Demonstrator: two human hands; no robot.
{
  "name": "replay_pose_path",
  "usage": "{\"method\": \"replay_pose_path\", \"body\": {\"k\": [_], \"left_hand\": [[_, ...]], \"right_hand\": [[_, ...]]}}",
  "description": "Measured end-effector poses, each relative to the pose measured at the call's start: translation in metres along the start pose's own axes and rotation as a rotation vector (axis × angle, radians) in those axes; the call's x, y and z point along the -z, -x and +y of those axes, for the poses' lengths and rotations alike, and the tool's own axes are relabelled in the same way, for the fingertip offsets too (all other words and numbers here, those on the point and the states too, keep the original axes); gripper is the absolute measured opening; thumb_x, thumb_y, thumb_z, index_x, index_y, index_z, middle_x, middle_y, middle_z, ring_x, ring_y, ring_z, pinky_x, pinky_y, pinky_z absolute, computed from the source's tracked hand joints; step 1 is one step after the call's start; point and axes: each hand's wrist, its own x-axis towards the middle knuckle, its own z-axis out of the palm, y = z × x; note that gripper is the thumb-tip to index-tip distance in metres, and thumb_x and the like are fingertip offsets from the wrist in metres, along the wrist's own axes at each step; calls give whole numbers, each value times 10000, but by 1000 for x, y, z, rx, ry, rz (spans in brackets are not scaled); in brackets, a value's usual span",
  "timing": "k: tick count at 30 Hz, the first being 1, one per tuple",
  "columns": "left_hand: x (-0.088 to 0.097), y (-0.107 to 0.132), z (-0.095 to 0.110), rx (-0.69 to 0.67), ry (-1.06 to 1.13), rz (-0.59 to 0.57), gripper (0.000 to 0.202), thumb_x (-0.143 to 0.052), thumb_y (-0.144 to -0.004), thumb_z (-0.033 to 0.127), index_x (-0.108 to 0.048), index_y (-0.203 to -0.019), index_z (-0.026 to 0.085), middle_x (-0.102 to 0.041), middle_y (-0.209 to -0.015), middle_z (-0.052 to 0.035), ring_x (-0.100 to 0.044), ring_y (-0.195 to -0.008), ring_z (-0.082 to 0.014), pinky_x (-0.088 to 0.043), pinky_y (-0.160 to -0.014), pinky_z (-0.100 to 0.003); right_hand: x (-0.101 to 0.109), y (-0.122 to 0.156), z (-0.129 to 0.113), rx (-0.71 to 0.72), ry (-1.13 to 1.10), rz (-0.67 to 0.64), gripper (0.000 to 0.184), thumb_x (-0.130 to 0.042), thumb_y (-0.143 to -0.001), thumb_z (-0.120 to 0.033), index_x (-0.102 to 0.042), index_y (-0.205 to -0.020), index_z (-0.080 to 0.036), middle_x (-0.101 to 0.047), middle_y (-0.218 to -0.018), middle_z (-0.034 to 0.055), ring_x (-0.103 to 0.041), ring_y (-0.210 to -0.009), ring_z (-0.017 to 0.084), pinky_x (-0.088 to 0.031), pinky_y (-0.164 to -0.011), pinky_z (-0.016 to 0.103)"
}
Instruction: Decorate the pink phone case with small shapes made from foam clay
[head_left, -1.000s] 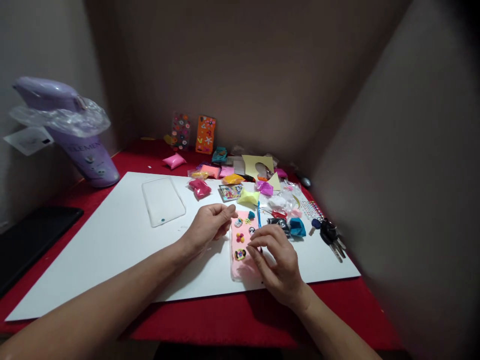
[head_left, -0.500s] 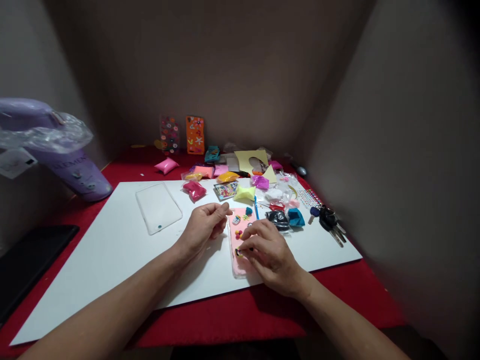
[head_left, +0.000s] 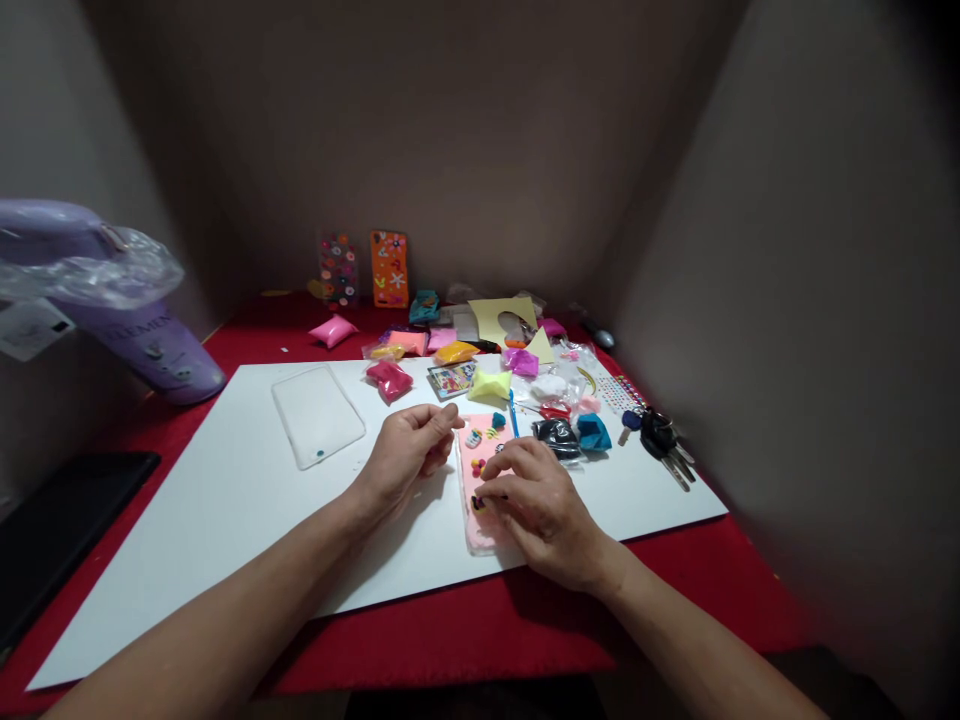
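Pink case (head_left: 471, 485) points lengthwise away, nearer right hand (head_left: 544, 515) over its right edge, left hand (head_left: 409, 448) beside it, each grip's closure unclear.

The capitals "ELEMEN" can be read on the purple container (head_left: 161, 352); marks on its white tag (head_left: 31, 332) are illegible.

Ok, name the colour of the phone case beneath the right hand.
The phone case is pale pink, clearest in the head view.

Pink case (head_left: 482, 533) matt; white board (head_left: 225, 490) smooth; table cover (head_left: 585, 640) matt cloth; keys (head_left: 678, 470) shiny metal.
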Motion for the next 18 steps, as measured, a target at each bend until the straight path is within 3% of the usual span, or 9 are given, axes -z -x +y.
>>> {"method": "replay_pose_path", "body": {"k": [9, 14, 16, 18], "left_hand": [[-1, 0, -1, -4, 2, 13, 334, -644, -769, 445, -602, -752, 114, -405, -497, 61, -289, -399, -29, -170, -382, -167], [-6, 4, 8, 52, 41, 36, 65, -620, -720, 154, -586, -768, 127, -508, -602, 35, -410, -483, -41, -282, -435, -144], [-8, 5, 10, 51, 75, 0, 122, -594, -657, 52, -574, -754, 123, -546, -632, 26, -452, -512, -43, -344, -480, -148], [-8, 6, 10, 1, 84, -68, 104, -588, -671, 51, -568, -751, 113, -577, -646, 11, -468, -498, -41, -372, -489, -155]], "right_hand": [[2, 0, -1, -11, -32, 103, 117, -544, -806, -111, -601, -854, -202, -613, -868, 47, -530, -877, 202, -445, -791, 406], [3, 2, -1, -20, -45, 318, 106, -555, -814, -105, -589, -838, -203, -623, -817, 40, -556, -827, 195, -454, -791, 411], [3, 3, -2, -33, -29, 388, 111, -557, -817, -107, -596, -851, -205, -628, -812, 41, -566, -811, 196, -460, -776, 408], [2, 3, -2, -31, -13, 412, 119, -563, -813, -103, -599, -858, -207, -632, -807, 37, -569, -799, 193, -463, -769, 407]]}}
